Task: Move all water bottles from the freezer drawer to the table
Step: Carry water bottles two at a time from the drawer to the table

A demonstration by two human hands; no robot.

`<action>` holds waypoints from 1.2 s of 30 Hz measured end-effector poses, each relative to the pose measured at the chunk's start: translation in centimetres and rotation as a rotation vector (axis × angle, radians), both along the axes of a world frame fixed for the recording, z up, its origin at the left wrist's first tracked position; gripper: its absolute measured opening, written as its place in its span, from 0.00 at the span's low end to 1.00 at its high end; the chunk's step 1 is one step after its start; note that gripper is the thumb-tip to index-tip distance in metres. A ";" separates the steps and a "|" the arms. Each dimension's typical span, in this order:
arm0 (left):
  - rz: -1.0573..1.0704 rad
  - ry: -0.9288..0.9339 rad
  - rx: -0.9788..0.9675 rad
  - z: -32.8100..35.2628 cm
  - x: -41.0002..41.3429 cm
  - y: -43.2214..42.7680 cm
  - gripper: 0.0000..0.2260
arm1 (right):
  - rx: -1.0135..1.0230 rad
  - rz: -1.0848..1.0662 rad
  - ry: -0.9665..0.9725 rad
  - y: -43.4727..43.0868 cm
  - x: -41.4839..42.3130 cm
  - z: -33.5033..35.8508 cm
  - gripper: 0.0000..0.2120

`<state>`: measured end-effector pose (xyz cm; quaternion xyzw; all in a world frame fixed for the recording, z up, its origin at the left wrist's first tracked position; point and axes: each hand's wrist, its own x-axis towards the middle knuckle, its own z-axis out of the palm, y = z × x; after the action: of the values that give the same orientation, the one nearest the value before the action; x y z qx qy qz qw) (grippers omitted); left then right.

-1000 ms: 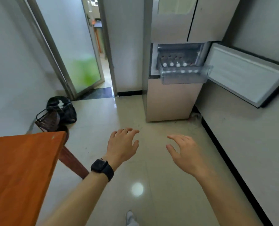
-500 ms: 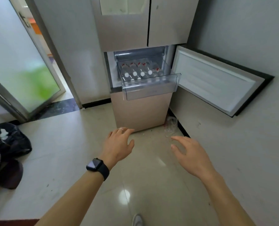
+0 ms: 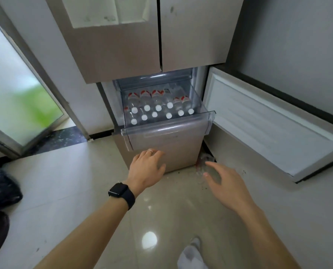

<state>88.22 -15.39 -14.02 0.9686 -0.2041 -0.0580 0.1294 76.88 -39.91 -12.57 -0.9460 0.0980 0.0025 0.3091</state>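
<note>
Fingers (image 3: pixel 214 166) of both hands are loosely spread and hold nothing; left hand (image 3: pixel 147 167) and right hand (image 3: pixel 227 184) hang low before the fridge (image 3: pixel 123 45). Its freezer door (image 3: pixel 268 121) stands open to the right. The clear freezer drawer (image 3: pixel 167 129) is pulled out, water bottles (image 3: pixel 158 100) lying inside it, white caps forward. A black watch (image 3: pixel 121 191) wraps the left wrist; a ring (image 3: pixel 149 151) sits on that hand.

Readable text: none.
Water bottles (image 3: pixel 158 99): red-and-white labels, print too small to read.
Sheet (image 3: pixel 103 12) on fridge door (image 3: pixel 123 55): faint marks, too blurred to read.
</note>
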 end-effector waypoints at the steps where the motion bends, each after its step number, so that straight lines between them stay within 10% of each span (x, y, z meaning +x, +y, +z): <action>1: 0.025 0.017 -0.007 0.0 1.5 -0.8 0.22 | 0.016 0.022 0.015 -0.9 1.9 -0.1 0.21; 20: 0.311 0.202 -0.192 -2.9 25.9 -7.2 0.22 | 0.049 0.260 0.062 -3.6 34.0 -3.0 0.18; 36: 0.984 0.955 -1.260 -8.7 37.9 -9.4 0.11 | 0.932 -0.272 0.525 0.9 49.1 -9.1 0.16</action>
<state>126.12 -24.82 -22.72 0.5704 0.3104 -0.2676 0.7118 126.02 -39.01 -21.68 -0.6555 0.2817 0.2415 0.6578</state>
